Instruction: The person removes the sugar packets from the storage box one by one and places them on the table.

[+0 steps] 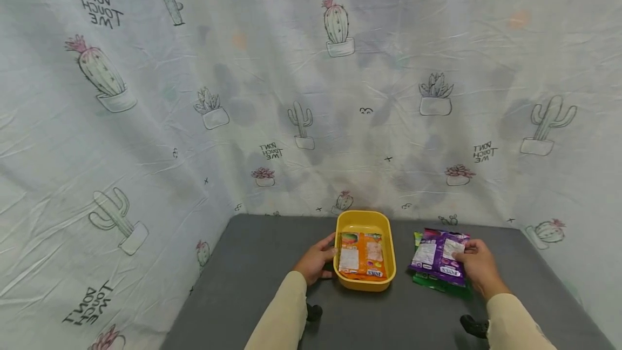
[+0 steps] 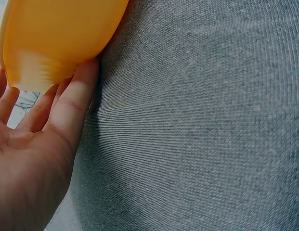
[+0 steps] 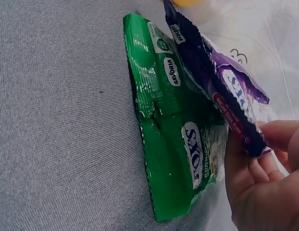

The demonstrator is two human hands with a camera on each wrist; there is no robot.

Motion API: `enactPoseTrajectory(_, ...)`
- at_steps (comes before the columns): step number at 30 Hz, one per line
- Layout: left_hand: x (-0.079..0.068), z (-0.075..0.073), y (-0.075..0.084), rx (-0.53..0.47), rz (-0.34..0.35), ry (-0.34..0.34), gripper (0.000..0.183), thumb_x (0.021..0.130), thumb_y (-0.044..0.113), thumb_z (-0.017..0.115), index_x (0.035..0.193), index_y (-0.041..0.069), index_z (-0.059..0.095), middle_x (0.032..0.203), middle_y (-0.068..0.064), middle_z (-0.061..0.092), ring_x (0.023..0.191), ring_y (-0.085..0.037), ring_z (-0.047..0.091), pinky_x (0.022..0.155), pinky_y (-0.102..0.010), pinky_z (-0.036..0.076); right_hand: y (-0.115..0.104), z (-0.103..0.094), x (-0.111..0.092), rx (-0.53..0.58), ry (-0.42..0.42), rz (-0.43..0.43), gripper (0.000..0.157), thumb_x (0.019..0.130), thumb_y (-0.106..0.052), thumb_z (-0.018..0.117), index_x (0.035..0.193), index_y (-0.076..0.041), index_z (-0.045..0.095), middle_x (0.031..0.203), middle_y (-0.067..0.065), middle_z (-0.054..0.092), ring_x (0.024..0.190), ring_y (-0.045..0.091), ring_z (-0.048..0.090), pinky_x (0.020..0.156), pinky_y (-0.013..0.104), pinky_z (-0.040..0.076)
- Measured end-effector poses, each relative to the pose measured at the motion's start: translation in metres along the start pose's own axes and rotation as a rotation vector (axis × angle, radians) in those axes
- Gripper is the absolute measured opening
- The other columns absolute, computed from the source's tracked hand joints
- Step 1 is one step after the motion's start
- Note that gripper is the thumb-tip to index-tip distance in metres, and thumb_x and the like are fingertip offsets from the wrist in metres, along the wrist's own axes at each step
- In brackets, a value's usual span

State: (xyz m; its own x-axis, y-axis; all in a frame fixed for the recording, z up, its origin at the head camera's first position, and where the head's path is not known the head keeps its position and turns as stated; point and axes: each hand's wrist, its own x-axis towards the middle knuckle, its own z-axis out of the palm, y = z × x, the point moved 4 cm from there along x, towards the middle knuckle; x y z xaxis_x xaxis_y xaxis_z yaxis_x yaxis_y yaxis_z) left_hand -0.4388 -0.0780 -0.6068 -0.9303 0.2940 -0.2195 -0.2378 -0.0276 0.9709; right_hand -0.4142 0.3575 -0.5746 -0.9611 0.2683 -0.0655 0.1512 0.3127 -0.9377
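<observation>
At the left side of a yellow plastic tub [image 1: 391, 253], my left hand [image 1: 313, 261] rests its fingertips against the outer wall. The left wrist view shows those fingers [image 2: 74, 98] fairly straight, touching the tub [image 2: 58, 33]. An orange candy packet [image 1: 362, 255] lies inside it. My right hand [image 1: 478, 269] pinches a purple candy packet [image 1: 439, 255] by its right edge, thumb on the printed face. In the right wrist view the purple packet [image 3: 226, 91] stands tilted above a green candy packet [image 3: 163, 130], which lies on the table, partly covered.
The grey table [image 1: 272, 242] runs back to a hanging white cloth [image 1: 389, 139] printed with cacti. More of the cloth closes off the left and right sides. A black strap end [image 1: 313, 313] shows by the left wrist, another [image 1: 473, 327] by the right.
</observation>
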Motion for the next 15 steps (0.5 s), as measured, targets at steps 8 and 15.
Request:
enactPoseTrajectory(8, 0.0021, 0.0017, 0.0002, -0.007, -0.009, -0.004, 0.062, 0.115, 0.022, 0.061, 0.173, 0.021, 0.038, 0.155, -0.016, 0.056, 0.129, -0.032, 0.062, 0.088, -0.060, 0.059, 0.0033, -0.0025, -0.0026, -0.178, 0.087, -0.017, 0.033, 0.102, -0.002, 0.068, 0.121, 0.013, 0.045, 0.109, 0.033, 0.059, 0.093, 0.039, 0.061, 0.066, 0.035, 0.050)
enactPoseTrajectory(15, -0.0004, 0.0010, 0.0011, -0.009, -0.003, -0.010, 0.062, 0.115, 0.021, 0.060, 0.173, 0.021, 0.038, 0.154, -0.016, 0.056, 0.127, -0.032, 0.064, 0.088, -0.059, 0.059, 0.0048, -0.0014, -0.0096, -0.265, 0.139, 0.003, 0.053, 0.101, -0.006, 0.069, 0.134, 0.023, 0.040, 0.129, 0.047, 0.050, 0.114, 0.057, 0.053, 0.095, 0.066, 0.045)
